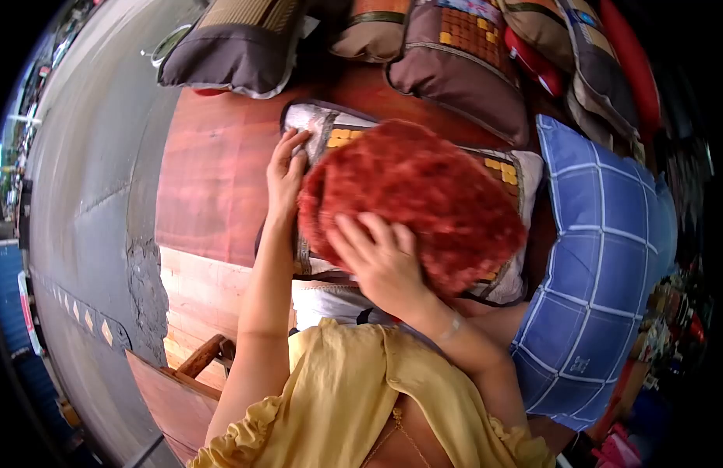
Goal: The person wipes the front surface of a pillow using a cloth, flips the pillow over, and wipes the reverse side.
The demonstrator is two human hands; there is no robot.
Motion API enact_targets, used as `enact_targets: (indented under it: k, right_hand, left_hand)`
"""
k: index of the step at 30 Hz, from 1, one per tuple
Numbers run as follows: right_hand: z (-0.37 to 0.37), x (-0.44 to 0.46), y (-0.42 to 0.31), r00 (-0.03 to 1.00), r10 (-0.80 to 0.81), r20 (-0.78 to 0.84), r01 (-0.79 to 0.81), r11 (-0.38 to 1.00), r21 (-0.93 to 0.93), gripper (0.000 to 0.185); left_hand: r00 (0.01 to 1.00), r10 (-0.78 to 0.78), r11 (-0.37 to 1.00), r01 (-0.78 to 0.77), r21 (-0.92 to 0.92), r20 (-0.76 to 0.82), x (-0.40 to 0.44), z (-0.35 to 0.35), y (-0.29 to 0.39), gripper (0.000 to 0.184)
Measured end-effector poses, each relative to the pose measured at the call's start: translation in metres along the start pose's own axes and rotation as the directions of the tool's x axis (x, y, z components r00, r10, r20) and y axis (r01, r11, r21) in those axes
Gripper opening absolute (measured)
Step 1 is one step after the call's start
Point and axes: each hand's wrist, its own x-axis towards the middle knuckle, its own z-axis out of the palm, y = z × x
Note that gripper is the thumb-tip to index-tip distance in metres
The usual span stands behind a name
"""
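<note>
A fluffy red plush piece (424, 203), perhaps a cushion or folded cover, sits over the middle of a patterned pillow (521, 175) with yellow-brown tile-like patches and pale edges. My right hand (381, 261) lies on the lower left of the red plush, fingers spread and slightly bent, slightly blurred. At the pillow's left edge, my left hand (286, 171) rests with its fingers loosely bent and apart; the side away from me is hidden. Most of the pillow's centre is covered by the plush.
Several pillows, including a dark striped one (229, 54) and a brown one (463, 86), line the table's far side. A blue checked pillow (591, 265) stands at right. The reddish wooden table (209, 187) borders a paved road (96, 203); a wooden chair (174, 398) is at lower left.
</note>
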Motion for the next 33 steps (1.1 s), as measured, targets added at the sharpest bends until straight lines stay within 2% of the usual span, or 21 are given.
enact_targets:
  k: [2, 3, 5, 6, 7, 8, 9, 10, 13, 14, 17, 20, 21, 25, 26, 27, 29, 30, 31, 33]
  right_hand:
    - [0.009, 0.017, 0.001, 1.0, 0.006, -0.009, -0.006, 1.0, -0.021, 0.032]
    - [0.014, 0.03, 0.003, 1.0, 0.017, -0.012, -0.017, 1.0, -0.008, 0.033]
    - [-0.002, 0.045, 0.023, 0.995, 0.083, 0.06, -0.083, 0.997, -0.01, 0.045]
    - [-0.006, 0.047, 0.041, 0.984, 0.174, 0.047, -0.172, 0.984, -0.039, 0.053]
    - [-0.009, 0.052, 0.058, 0.966, 0.26, 0.02, -0.258, 0.964, -0.056, 0.061]
    - [-0.021, 0.049, 0.079, 0.93, 0.344, 0.128, -0.336, 0.938, -0.084, 0.066]
    - [-0.033, 0.041, 0.098, 0.897, 0.421, 0.136, -0.406, 0.905, -0.127, 0.065]
    - [-0.04, 0.028, 0.116, 0.859, 0.493, 0.137, -0.463, 0.863, -0.204, 0.064]
    - [-0.071, -0.024, 0.152, 0.756, 0.652, 0.057, -0.617, 0.739, -0.268, 0.066]
    - [-0.083, -0.044, 0.155, 0.733, 0.681, 0.011, -0.659, 0.713, -0.24, 0.063]
    - [-0.083, -0.098, 0.141, 0.763, 0.626, -0.159, -0.636, 0.772, -0.014, 0.064]
    - [-0.073, -0.098, 0.082, 0.809, 0.569, -0.149, -0.588, 0.777, -0.224, 0.066]
    - [-0.065, -0.094, 0.064, 0.823, 0.556, -0.114, -0.566, 0.788, -0.24, 0.066]
    - [-0.013, -0.052, 0.012, 0.947, 0.317, -0.048, -0.321, 0.942, -0.097, 0.066]
    - [-0.009, -0.036, 0.006, 0.966, 0.255, -0.028, -0.257, 0.963, -0.078, 0.065]
    - [-0.003, -0.022, 0.006, 0.978, 0.201, -0.046, -0.204, 0.976, -0.074, 0.064]
    - [-0.007, 0.002, 0.015, 0.984, 0.18, -0.003, -0.18, 0.981, -0.078, 0.064]
    - [-0.014, 0.009, 0.025, 0.981, 0.195, 0.016, -0.194, 0.978, -0.077, 0.063]
    - [-0.021, 0.015, 0.037, 0.977, 0.212, 0.033, -0.209, 0.975, -0.076, 0.062]
    - [-0.036, 0.014, 0.072, 0.96, 0.28, -0.012, -0.28, 0.958, -0.067, 0.06]
  left_hand:
    - [0.999, -0.04, 0.987, 0.041, -0.158, 0.006, 0.001, 0.0, -0.005, 0.033]
    - [1.0, -0.019, 0.987, 0.022, -0.16, 0.024, 0.003, -0.006, 0.009, 0.034]
    - [0.992, -0.107, 0.928, 0.125, -0.35, 0.071, -0.003, 0.005, 0.018, 0.035]
    - [0.984, -0.166, 0.85, 0.173, -0.497, 0.059, 0.001, 0.002, -0.001, 0.037]
    - [0.987, -0.161, 0.961, 0.154, -0.229, -0.011, 0.002, -0.001, -0.003, 0.035]
    - [0.996, -0.086, 0.992, 0.084, -0.096, -0.018, 0.002, -0.003, -0.005, 0.034]
    - [1.0, -0.008, 0.999, 0.009, 0.036, -0.018, 0.003, -0.003, -0.004, 0.034]
    - [1.0, -0.011, 0.999, 0.011, 0.032, -0.006, 0.002, -0.001, -0.002, 0.034]
    - [0.998, -0.062, 0.998, 0.062, 0.0, -0.017, 0.002, -0.001, 0.005, 0.035]
    - [0.999, -0.049, 0.999, 0.049, 0.017, -0.014, 0.001, 0.001, 0.007, 0.036]
    - [0.999, -0.02, 0.998, 0.022, 0.06, -0.032, 0.0, 0.004, 0.005, 0.036]
    - [0.999, -0.001, 0.993, 0.005, 0.115, -0.033, -0.002, 0.005, 0.007, 0.037]
    - [1.0, 0.0, 0.991, 0.004, 0.136, -0.03, -0.001, 0.005, 0.009, 0.037]
    - [0.999, 0.046, 0.985, -0.046, 0.168, 0.005, 0.003, -0.001, -0.002, 0.036]
    - [1.0, -0.004, 0.992, 0.006, 0.127, -0.016, -0.001, 0.004, 0.012, 0.033]
    - [0.999, 0.001, 0.991, 0.004, 0.132, -0.041, 0.0, 0.004, 0.002, 0.032]
    - [0.997, -0.075, 0.979, 0.077, -0.191, 0.018, -0.003, 0.007, 0.007, 0.033]
    - [0.999, -0.051, 0.987, 0.051, -0.152, -0.002, -0.002, 0.002, -0.005, 0.035]
    - [0.999, -0.032, 0.999, 0.034, -0.035, 0.036, -0.003, 0.005, 0.015, 0.037]
    - [1.0, 0.001, 0.991, 0.0, -0.136, 0.01, 0.001, 0.002, -0.003, 0.035]
